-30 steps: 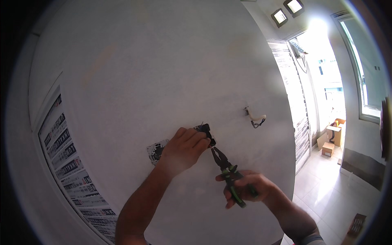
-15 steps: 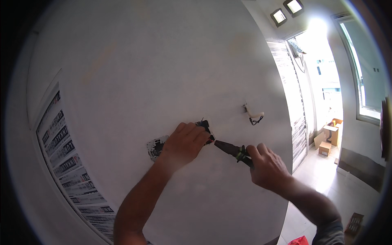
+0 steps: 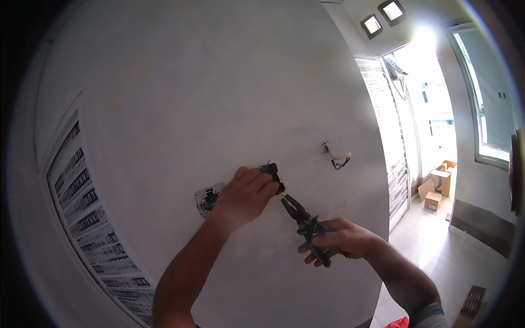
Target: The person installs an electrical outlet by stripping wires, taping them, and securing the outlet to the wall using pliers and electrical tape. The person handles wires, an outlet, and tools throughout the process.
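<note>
My left hand (image 3: pixel 246 194) is closed at a black wall box (image 3: pixel 272 170), its fingertips pinching a thin reddish wire (image 3: pixel 280 193) that comes from there. The hand hides part of the box. In my right hand (image 3: pixel 345 239) are dark pliers with green on the handles (image 3: pixel 306 223), fingers around the grips. Their handles are spread and the jaws are slightly parted, the tips right by the wire's end; whether they touch it I cannot tell. Left of my left hand, a socket or switch mounting frame (image 3: pixel 206 200) sits in the wall, partly covered by the wrist.
A white cable with dark ends (image 3: pixel 340 157) sticks out of the pale wall (image 3: pixel 219 98) to the right. Film-covered frame (image 3: pixel 90 210) runs along the left. Beyond the wall's right edge are a bright doorway, a window (image 3: pixel 495 98), and cardboard boxes (image 3: pixel 433 200) on the tiled floor.
My right hand has swung the pliers lower and more upright, and the handles have spread. My left hand has stayed at the wall box, shifting only slightly.
</note>
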`<control>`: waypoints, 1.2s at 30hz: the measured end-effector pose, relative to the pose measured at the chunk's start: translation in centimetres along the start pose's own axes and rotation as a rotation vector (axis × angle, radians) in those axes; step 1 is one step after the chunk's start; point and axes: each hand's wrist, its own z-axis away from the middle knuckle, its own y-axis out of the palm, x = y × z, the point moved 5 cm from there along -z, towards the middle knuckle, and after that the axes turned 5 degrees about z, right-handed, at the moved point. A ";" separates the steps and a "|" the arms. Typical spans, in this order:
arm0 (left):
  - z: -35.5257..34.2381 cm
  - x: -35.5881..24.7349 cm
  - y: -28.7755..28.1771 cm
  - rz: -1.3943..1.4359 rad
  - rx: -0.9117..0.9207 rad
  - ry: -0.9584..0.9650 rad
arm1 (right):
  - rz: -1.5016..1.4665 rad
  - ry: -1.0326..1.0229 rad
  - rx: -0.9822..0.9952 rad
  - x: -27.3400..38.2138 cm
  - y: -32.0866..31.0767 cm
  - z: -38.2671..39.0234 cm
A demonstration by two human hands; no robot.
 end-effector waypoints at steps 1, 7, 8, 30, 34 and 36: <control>0.0 0.0 0.0 0.006 -0.002 -0.002 | -0.044 -0.001 0.033 0.0 0.2 -0.2; 0.0 0.0 -0.1 0.021 -0.031 0.006 | -0.276 -0.050 0.248 -1.1 0.4 -1.3; -0.1 -0.1 -0.1 0.021 -0.035 0.013 | -0.338 -0.066 0.302 -1.5 0.5 -1.3; 0.2 0.3 0.4 -0.039 -0.015 -0.005 | 0.481 -0.152 -0.413 -0.9 2.9 0.3; -0.2 0.3 0.2 -0.025 -0.007 -0.006 | -0.374 -0.102 0.006 -2.4 4.9 -0.1; -0.1 0.3 0.2 -0.026 0.001 -0.010 | -0.578 -0.101 0.120 -2.9 5.1 -0.4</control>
